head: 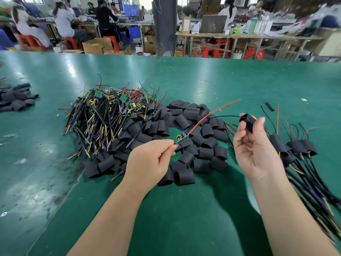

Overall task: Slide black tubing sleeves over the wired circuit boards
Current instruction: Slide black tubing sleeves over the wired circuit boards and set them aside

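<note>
My left hand (pixel 150 159) pinches the near end of a small wired circuit board (pixel 181 138) above the table. A red wire (pixel 214 111) and a black wire run from the board up to the right. My right hand (pixel 254 146) holds a black tubing sleeve (pixel 248 121) between thumb and fingers, and the black wire reaches its open end. A heap of loose black sleeves (pixel 184 145) lies under and between my hands. Behind it on the left is a pile of bare wired boards (pixel 108 115).
Sleeved boards with black cables (pixel 299 150) lie at the right. A second small heap of sleeves (pixel 15 97) sits at the far left of the green table (pixel 184 209). A stray sleeve piece (pixel 269 106) lies beyond. People work at benches in the background.
</note>
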Tool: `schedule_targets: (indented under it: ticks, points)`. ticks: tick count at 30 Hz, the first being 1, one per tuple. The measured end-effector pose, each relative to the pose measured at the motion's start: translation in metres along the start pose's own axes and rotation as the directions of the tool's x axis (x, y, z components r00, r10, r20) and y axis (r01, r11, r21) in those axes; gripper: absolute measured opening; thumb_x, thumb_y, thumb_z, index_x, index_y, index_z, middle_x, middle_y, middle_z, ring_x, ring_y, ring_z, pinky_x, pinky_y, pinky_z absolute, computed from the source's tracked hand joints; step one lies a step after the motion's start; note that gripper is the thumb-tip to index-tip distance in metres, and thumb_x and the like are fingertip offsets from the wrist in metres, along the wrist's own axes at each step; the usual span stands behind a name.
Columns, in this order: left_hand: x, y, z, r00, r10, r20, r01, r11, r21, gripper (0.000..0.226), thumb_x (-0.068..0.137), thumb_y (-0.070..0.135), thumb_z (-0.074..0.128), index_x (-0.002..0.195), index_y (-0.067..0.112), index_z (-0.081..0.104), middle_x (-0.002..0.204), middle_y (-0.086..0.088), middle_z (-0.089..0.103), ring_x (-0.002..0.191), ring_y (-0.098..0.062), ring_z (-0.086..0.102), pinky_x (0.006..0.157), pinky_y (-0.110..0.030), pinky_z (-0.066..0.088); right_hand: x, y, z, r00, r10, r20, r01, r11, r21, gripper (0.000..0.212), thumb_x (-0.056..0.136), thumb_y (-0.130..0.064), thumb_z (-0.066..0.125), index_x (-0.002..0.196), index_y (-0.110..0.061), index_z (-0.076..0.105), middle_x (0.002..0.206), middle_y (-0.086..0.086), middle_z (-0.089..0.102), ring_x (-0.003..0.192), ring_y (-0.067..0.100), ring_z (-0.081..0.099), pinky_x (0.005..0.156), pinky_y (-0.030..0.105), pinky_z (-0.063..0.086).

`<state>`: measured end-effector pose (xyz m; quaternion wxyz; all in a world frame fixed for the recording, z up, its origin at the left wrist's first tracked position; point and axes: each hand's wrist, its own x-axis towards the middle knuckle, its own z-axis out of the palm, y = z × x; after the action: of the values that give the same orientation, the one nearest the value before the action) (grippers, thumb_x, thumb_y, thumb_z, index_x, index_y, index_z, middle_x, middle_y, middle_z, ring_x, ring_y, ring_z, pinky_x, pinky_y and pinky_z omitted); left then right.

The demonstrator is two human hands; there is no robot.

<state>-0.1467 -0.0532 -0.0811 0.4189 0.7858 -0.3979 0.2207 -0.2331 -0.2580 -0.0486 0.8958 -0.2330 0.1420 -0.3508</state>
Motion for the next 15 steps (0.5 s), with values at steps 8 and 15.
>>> schedule_targets:
  ticks: [8,15]
  points:
    - [-0.001,0.003,0.001,0.991,0.028,0.132,-0.034,0.999,0.04,0.03,0.09,0.03,0.05,0.09,0.012,0.074,0.081,0.008,0.073,0.074,-0.015,0.067,0.064,-0.031,0.052,0.002,-0.003,0.0,0.999,-0.005,0.045,0.005,1.0,0.009,0.04,0.068,-0.029,0.068,0.102,-0.01,0.062,0.081,0.0,0.07,0.068,0.007,0.065,0.06,0.013,0.05]
    - [-0.001,0.002,0.0,0.991,-0.028,0.128,0.021,0.999,0.049,0.02,0.088,0.023,0.054,0.091,0.016,0.073,0.08,0.011,0.073,0.072,-0.01,0.064,0.064,-0.028,0.05,0.002,-0.011,-0.002,0.99,-0.063,0.125,0.067,0.997,-0.026,0.029,0.075,-0.03,0.063,0.099,-0.013,0.064,0.097,0.001,0.066,0.061,0.005,0.056,0.062,0.013,0.048]
